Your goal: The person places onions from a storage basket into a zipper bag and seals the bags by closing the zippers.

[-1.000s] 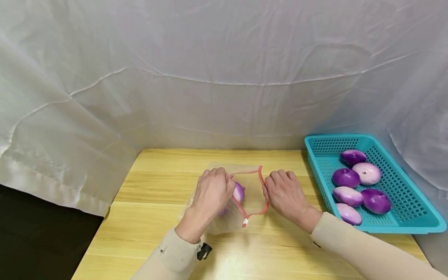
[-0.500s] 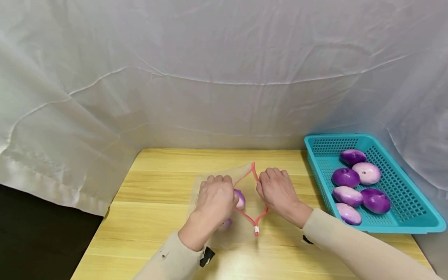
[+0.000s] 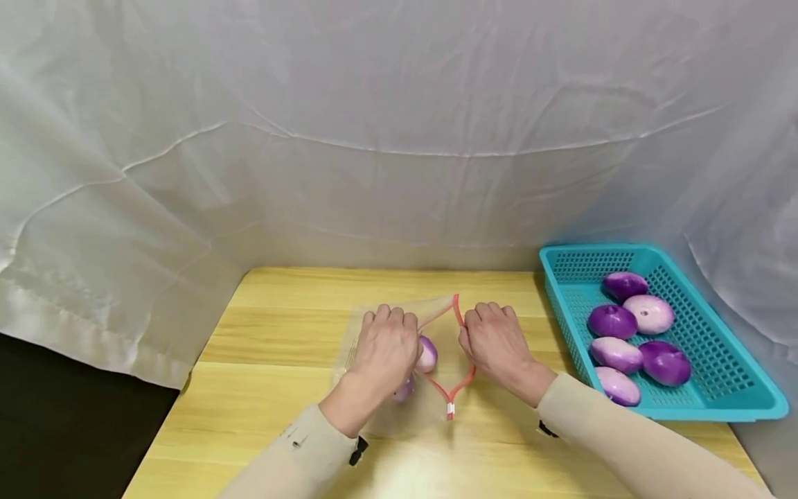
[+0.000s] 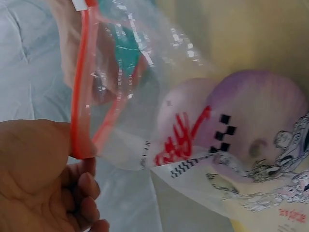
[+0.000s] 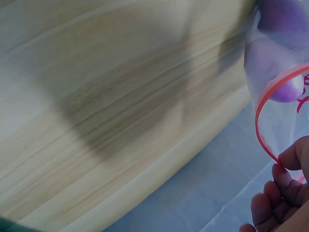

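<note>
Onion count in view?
8 visible. Teal basket: six onions, back to front one, two, two, one. Clear bag: two onions, partly covered; left hand may hide more.

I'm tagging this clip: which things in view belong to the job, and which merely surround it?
Job: red-edged clear plastic bag; rounded purple-white onions inside; left hand; right hand; likely turquoise rectangular plastic basket of onions.
Surroundings: wood-grain table; grey cloth backdrop.

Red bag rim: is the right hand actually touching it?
Touching. The right wrist view shows the right hand pinching the red rim between thumb and finger, with no gap at the pinch.
</note>
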`<state>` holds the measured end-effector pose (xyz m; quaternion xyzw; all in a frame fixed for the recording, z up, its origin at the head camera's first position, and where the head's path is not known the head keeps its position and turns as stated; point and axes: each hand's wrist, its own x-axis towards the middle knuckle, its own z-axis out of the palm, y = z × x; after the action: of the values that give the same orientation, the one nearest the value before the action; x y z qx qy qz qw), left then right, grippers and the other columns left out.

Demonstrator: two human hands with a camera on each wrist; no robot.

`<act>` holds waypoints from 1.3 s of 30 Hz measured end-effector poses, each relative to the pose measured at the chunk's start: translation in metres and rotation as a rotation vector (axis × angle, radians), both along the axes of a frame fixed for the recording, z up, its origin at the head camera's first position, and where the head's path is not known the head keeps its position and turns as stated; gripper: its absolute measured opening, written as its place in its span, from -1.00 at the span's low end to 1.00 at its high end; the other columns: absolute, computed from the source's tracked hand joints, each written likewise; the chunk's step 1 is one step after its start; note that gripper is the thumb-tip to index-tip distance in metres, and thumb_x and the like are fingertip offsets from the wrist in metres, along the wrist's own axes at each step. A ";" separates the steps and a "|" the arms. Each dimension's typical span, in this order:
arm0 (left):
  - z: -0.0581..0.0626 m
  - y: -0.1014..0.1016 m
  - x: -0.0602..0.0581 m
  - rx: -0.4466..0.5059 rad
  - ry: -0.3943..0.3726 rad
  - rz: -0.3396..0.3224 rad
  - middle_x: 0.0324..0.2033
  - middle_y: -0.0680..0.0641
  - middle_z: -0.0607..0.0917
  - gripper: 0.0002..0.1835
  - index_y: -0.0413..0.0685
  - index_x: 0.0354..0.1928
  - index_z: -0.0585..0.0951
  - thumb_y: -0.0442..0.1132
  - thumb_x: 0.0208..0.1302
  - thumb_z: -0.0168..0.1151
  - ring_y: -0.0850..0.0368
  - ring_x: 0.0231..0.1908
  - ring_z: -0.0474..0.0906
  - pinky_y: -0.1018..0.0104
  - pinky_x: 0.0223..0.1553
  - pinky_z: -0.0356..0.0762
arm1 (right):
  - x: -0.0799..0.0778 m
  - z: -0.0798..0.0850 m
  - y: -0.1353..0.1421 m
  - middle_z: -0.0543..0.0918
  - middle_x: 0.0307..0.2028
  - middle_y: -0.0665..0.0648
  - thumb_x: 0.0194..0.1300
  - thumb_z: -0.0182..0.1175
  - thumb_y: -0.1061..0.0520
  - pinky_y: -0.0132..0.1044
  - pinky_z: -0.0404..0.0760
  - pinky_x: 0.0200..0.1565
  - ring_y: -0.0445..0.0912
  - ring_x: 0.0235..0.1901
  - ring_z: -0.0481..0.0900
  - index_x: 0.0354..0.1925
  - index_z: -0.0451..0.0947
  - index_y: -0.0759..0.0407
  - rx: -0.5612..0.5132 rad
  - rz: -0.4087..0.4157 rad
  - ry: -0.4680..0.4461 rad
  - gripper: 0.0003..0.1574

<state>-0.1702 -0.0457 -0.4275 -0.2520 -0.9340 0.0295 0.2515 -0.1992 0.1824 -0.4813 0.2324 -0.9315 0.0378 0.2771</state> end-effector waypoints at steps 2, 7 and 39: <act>-0.002 -0.001 0.000 0.021 -0.002 -0.018 -0.57 0.06 0.38 -0.68 0.00 -0.49 0.45 -0.09 0.25 0.39 0.12 -0.46 0.20 0.32 -0.38 0.00 | 0.000 -0.001 0.001 0.39 -0.55 0.10 0.30 0.30 0.11 -0.11 0.31 -0.39 0.10 -0.49 0.43 -0.51 0.42 0.19 -0.004 0.005 0.000 -0.67; -0.009 -0.001 -0.002 0.069 0.017 -0.042 -0.55 0.05 0.41 -0.71 -0.01 -0.46 0.47 -0.10 0.29 0.36 0.11 -0.45 0.24 0.32 -0.37 0.04 | 0.001 -0.002 0.003 0.41 -0.53 0.12 0.31 0.28 0.09 -0.09 0.33 -0.37 0.11 -0.47 0.43 -0.49 0.42 0.19 -0.017 0.011 -0.004 -0.68; -0.017 -0.006 0.000 0.359 -0.202 0.022 -0.56 0.08 0.41 -0.79 -0.01 -0.44 0.50 -0.18 0.38 0.21 0.09 -0.47 0.28 0.30 -0.37 0.22 | -0.020 0.062 0.177 0.49 -0.34 0.28 0.57 -0.44 -0.05 0.02 0.37 -0.37 0.25 -0.33 0.45 -0.33 0.39 0.28 0.327 0.162 0.142 -0.40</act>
<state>-0.1703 -0.0513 -0.4448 -0.1947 -0.9475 -0.1600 0.1970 -0.2187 0.3596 -0.4195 0.3507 -0.8817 -0.1083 0.2966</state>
